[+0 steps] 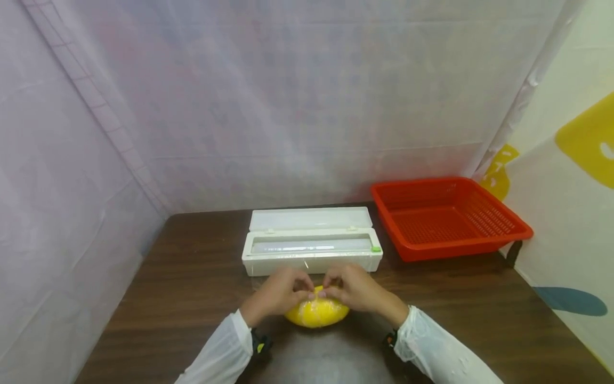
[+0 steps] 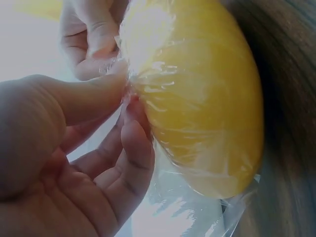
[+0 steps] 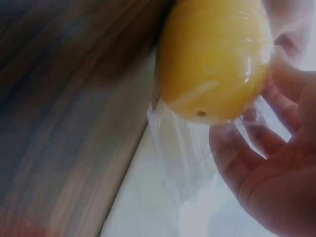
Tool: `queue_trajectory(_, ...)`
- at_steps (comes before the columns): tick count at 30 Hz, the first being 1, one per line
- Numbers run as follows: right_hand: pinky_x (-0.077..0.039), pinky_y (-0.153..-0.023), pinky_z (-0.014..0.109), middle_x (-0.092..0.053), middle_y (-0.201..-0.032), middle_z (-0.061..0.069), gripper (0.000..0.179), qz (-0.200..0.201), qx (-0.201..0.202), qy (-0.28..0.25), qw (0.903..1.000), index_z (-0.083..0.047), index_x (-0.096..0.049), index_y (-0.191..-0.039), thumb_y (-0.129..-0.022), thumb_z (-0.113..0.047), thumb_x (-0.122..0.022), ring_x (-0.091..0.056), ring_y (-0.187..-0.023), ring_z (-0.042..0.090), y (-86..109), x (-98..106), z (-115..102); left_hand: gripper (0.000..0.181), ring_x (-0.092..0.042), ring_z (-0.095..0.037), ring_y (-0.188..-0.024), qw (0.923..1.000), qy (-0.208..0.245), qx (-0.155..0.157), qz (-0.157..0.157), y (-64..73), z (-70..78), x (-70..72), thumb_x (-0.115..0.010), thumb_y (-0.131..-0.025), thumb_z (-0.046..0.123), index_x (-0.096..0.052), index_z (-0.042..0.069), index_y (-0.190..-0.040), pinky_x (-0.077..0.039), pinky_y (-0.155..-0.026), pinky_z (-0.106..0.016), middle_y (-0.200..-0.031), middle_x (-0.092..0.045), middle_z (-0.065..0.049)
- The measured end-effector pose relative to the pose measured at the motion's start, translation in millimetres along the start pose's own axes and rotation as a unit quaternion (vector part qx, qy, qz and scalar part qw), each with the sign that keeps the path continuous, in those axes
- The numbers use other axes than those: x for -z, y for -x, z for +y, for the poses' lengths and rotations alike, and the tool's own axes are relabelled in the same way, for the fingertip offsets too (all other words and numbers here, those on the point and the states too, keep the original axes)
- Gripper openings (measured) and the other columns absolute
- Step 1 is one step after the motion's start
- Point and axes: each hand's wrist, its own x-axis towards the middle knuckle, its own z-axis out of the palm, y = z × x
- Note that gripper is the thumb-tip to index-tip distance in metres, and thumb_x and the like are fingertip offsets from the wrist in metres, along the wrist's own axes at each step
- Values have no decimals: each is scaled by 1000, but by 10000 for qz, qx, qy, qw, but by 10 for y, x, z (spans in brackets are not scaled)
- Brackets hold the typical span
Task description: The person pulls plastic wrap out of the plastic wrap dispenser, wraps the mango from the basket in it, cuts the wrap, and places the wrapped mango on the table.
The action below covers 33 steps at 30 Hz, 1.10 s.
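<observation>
A smooth yellow oval melon (image 1: 317, 314), wrapped in clear cling film (image 2: 165, 74), lies on the table between both hands. My left hand (image 1: 283, 290) pinches gathered film between thumb and fingers on the melon's top. Close beside it, my right hand (image 1: 352, 288) pinches film too, its thumb near the left thumb. Loose film (image 3: 180, 148) hangs past one end of the melon, where a small dark spot shows. Just behind the hands stands a white cling film dispenser (image 1: 307, 264), its lid (image 1: 312, 218) raised and a roll inside.
A red plastic basket (image 1: 448, 247) with a perforated bottom stands at the back right of the brown wooden table (image 1: 201, 277). A small green slider (image 1: 376, 249) sits at the dispenser's right end. Pale sheeting (image 1: 288, 106) encloses the back and sides.
</observation>
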Motion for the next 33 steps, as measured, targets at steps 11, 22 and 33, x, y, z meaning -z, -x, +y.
queue_trajectory(11, -53, -68, 21, -72, -84, -9, 9, 174, -95, 145, 9997, -20, -73, -87, -84, -22, -81, -62, -75, 2, 30, -57, 1, 10, -71, -11, -85, 9989, -429, -154, 108, 17, 80, -4, -72, -92, 16, -79, 14, -99, -57, -75, -25, -94, -78, 1)
queue_trajectory(22, -54, -68, 23, -71, -83, -6, 12, 467, 90, 219, 9986, -18, -71, -86, -82, -15, -82, -66, -76, 11, 26, -99, -10, 19, -50, 1, -56, 9890, -1063, -983, 319, 66, 204, -35, -70, -82, 6, -80, 9, -98, -45, -51, -14, -75, -75, 1)
queue_trajectory(33, -52, -69, 23, -66, -78, -10, 12, 466, 258, 471, 9975, -20, -68, -79, -83, -13, -78, -65, -74, 12, 9, -109, -22, 21, -61, -16, -84, 9818, -1742, -736, 187, 203, 269, -74, -73, -87, 26, -74, 5, -85, -55, -76, -29, -96, -64, -2)
